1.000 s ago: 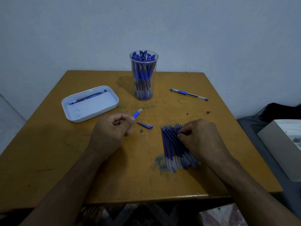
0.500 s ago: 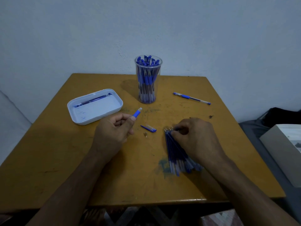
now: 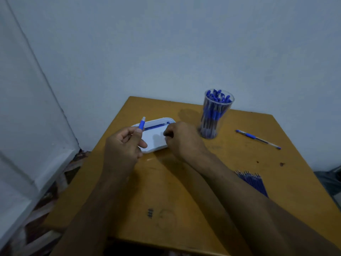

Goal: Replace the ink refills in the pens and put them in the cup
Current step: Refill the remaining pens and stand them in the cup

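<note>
My left hand (image 3: 123, 145) grips a blue pen barrel (image 3: 142, 124), whose tip points up over the left end of the white tray (image 3: 154, 150). One blue refill (image 3: 155, 127) lies along the tray's far side. My right hand (image 3: 181, 139) hovers at the tray's right end with its fingers curled; I cannot make out whether anything is between them. The clear cup (image 3: 217, 115), full of blue pens, stands to the right of that hand. A pile of blue refills (image 3: 252, 182) shows beside my right forearm, partly hidden by it.
A loose capped blue pen (image 3: 258, 139) lies on the yellow-brown table (image 3: 184, 191) to the right of the cup. The walls meet in a corner on the left, with patterned floor below the table's left edge.
My right hand has left the refill pile and moved left to the tray. The view has swung left. The left hand still holds the barrel, now over the tray.
</note>
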